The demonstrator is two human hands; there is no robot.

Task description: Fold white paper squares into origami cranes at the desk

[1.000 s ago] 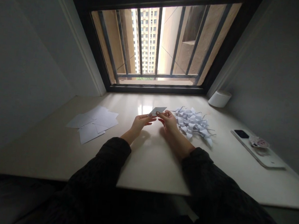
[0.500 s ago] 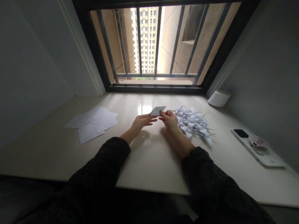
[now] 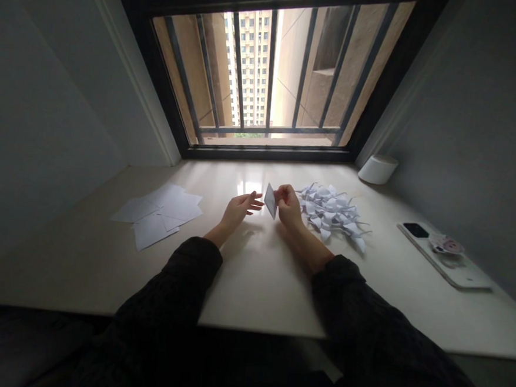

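Note:
Above the middle of the pale tabletop, a small folded piece of white paper stands nearly upright, tilted a little. My right hand pinches it by its right side. Just left of the paper is my left hand, its fingers stretched out and apart. Its fingertips are close to the paper's edge; whether they touch it I cannot tell. Right behind my right hand lies a heap of folded white paper pieces with thin pointed ends. Flat white sheets overlap on the left.
A phone with a round pinkish grip lies on the right of the white tabletop. At the back right stands a white cylindrical object by the wall. A barred window rises behind the tabletop.
The folded paper has turned from nearly flat to nearly upright in my right hand. My left hand has let go of its left edge and its fingers have spread.

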